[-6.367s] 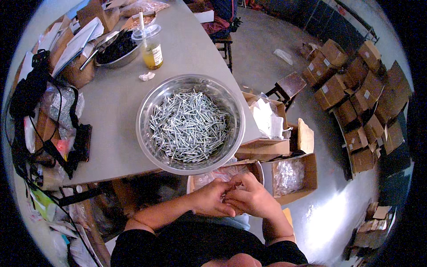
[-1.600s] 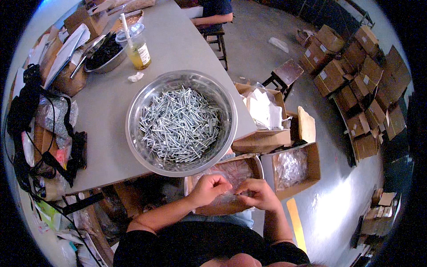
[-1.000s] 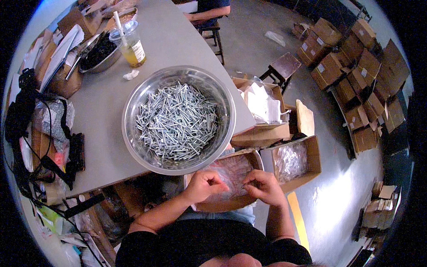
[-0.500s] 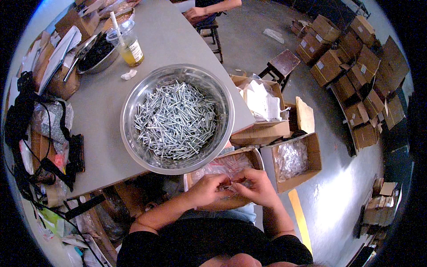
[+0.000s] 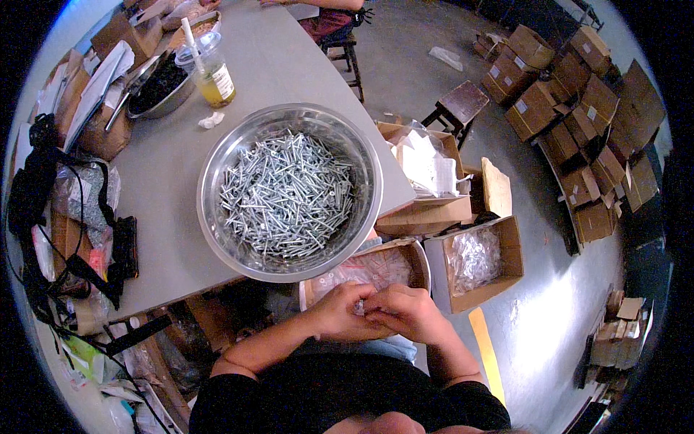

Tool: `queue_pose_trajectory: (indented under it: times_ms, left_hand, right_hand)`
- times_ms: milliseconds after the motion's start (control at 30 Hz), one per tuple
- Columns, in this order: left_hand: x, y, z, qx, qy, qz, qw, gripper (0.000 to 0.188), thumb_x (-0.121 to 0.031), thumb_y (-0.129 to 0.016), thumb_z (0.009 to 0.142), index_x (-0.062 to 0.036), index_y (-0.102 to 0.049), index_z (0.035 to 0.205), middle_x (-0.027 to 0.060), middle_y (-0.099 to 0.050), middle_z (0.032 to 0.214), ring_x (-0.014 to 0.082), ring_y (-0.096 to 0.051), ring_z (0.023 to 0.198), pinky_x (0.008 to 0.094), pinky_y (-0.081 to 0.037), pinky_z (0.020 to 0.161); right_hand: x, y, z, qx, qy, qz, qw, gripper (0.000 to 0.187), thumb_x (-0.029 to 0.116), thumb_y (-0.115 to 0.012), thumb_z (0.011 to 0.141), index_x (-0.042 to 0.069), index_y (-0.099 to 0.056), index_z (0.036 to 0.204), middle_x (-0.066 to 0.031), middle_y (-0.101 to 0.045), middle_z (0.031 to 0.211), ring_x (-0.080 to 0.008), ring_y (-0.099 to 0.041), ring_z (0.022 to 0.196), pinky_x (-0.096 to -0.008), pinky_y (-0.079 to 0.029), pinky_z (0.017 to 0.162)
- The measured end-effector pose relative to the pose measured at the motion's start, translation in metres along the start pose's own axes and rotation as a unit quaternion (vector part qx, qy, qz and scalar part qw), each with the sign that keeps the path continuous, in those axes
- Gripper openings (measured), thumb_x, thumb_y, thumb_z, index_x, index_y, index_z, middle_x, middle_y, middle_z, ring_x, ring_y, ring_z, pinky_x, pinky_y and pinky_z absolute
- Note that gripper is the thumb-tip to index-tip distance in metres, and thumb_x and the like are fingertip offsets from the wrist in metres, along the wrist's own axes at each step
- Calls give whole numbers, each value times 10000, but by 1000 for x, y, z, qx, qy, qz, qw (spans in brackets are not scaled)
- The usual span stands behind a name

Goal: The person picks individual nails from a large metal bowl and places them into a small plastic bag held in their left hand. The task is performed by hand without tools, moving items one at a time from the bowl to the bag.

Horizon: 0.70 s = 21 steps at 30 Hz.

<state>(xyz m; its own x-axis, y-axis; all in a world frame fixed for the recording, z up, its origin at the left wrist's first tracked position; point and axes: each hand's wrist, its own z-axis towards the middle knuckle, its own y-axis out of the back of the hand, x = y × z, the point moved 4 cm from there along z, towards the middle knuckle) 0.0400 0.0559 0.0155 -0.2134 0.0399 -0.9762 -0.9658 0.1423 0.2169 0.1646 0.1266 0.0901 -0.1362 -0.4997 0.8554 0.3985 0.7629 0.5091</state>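
Note:
My left hand (image 5: 338, 309) and my right hand (image 5: 408, 312) meet close to my body, fingers curled in and pressed together. Between them shows a bit of a small, clear, shiny piece (image 5: 359, 307) that looks like plastic; the fingers cover most of it. Under the hands is a tan, round-sided container (image 5: 425, 266) holding clear plastic bags (image 5: 365, 271) with red lines. Just beyond, a large steel bowl (image 5: 206, 210) full of loose silver screws (image 5: 289, 195) stands on the grey table, its near rim jutting past the edge.
Right of the container stands a cardboard box (image 5: 510, 273) of clear plastic packets. Behind it, another box (image 5: 450, 141) holds white papers. A drink cup (image 5: 215, 83) with a straw stands on the table (image 5: 163, 170). A wooden stool (image 5: 463, 103) and another person's arm (image 5: 336, 3) are farther off.
My right hand has turned over and drawn in against my left, its fingers covering more of the small piece. The other person's arm has shifted up and left.

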Motion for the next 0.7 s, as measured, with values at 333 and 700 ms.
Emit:
queue_pose_trajectory:
  times_ms: [333,700]
  left_hand:
    - [8,-5,-3,33,-5,-202,979,734,-491,-771,757,3,-476,1213,122,-624,1035,220,-616,953,353,-487,849]
    - [-27,24,8,-178,-160,108,965,150,-64,-719,755,-26,-625,866,104,-617,907,299,-612,903,393,-496,817]
  right_hand:
    - [21,9,6,-52,104,-146,982,179,39,-763,685,70,-680,841,-102,-607,1022,-291,-621,959,-381,-528,759]
    - [-10,12,-1,-119,-34,-89,988,148,13,-743,725,27,-628,818,-112,-627,782,-294,-643,726,-358,-525,628]
